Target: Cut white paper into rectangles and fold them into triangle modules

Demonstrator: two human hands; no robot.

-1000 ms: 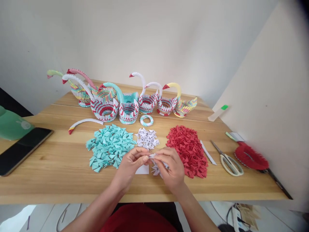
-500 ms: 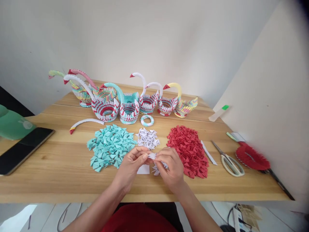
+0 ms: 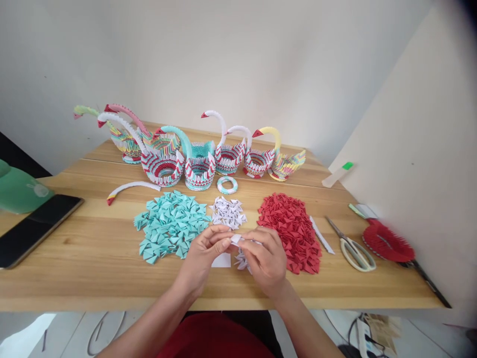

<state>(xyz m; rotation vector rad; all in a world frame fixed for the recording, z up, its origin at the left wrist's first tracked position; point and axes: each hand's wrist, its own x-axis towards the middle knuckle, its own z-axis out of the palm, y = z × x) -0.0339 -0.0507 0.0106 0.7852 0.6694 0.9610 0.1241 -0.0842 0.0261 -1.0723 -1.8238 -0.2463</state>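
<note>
Pinched between the thumb and fingertips of both your left hand (image 3: 201, 252) and your right hand (image 3: 269, 256), you hold a small white folded paper piece (image 3: 236, 239), spanning the narrow gap between the two grips. Below it, a flat white paper rectangle (image 3: 222, 261) lies beside your left hand, and a small cluster of white pointed paper pieces (image 3: 241, 260) sits partly behind your right. Beyond your fingers is a loose pile of white folded paper triangles (image 3: 228, 213), between a broad teal paper-triangle pile (image 3: 173, 223) and a red paper-triangle pile (image 3: 289, 228).

Black phone (image 3: 42, 226); white power strip (image 3: 361, 336)
</note>
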